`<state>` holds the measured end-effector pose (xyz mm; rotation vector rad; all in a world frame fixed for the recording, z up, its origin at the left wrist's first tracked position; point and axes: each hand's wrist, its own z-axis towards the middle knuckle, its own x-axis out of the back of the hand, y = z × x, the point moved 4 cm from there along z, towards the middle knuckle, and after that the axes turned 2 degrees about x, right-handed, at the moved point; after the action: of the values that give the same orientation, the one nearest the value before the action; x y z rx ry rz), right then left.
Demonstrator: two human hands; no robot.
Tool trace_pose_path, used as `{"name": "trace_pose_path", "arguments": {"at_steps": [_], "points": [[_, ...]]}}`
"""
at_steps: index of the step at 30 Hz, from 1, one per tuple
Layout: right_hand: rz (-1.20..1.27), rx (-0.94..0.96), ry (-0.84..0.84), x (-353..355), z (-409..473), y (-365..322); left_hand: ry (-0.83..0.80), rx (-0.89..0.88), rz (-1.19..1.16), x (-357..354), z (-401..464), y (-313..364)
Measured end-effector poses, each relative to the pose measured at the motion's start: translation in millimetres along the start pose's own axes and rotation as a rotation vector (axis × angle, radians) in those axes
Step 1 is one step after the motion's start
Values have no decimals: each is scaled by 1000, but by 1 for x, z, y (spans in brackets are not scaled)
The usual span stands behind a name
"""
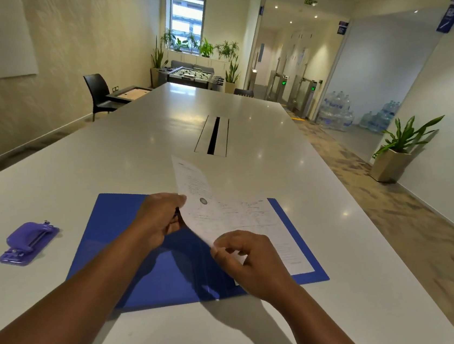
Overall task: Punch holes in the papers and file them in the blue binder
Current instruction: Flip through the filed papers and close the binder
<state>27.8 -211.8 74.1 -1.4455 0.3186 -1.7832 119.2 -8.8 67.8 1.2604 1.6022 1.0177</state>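
Observation:
The blue binder [132, 247] lies open on the white table [273, 138]. A printed sheet [271, 223] lies on the binder's right half. Above the spine I hold another printed paper [193, 187] tilted up on its edge. My left hand [158, 222] pinches that paper's left edge, and my right hand [247, 260] pinches its near corner. The purple hole punch [28, 242] sits on the table to the left of the binder, apart from both hands.
A cable slot [213, 136] runs along the table's middle beyond the papers. A black chair [98, 94] stands at the far left. The table's right edge borders a walkway with a potted plant [398, 149] and stacked water bottles [337, 111].

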Motion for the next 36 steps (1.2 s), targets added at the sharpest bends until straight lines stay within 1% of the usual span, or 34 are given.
{"name": "trace_pose_path", "arguments": {"at_steps": [2, 4, 8, 11, 13, 15, 16, 19, 26, 29, 33, 35, 36], "points": [[62, -18, 66, 6, -3, 7, 0, 5, 6, 2, 0, 0], [44, -100, 139, 13, -4, 23, 7, 10, 0, 4, 0, 1], [-201, -392, 214, 34, -7, 62, 52, 6, -23, 4, -1, 1], [-277, -592, 169, 47, -17, 95, 75, -7, -13, 7, 0, 1], [-364, -716, 96, 46, -26, 120, 86, -12, -5, 9, 1, 0], [-457, -794, 47, 40, -36, 139, 87, -21, 8, 9, 1, 0], [-462, -817, 41, 35, -40, 145, 88, -23, 15, 9, 1, 0], [-432, -872, 31, 21, -51, 151, 84, -18, -5, 8, 2, -3], [-530, -900, -10, 10, -53, 146, 86, -43, 41, 11, 5, -7], [-561, -874, -28, 6, -54, 146, 85, -50, 66, 14, 6, -8], [-564, -834, -34, 5, -52, 142, 126, -60, 68, 15, 8, -11], [-541, -824, -16, 5, -49, 145, 139, -68, 53, 14, 9, -11], [-498, -809, 21, 5, -47, 146, 140, -72, 44, 14, 9, -12]]}}
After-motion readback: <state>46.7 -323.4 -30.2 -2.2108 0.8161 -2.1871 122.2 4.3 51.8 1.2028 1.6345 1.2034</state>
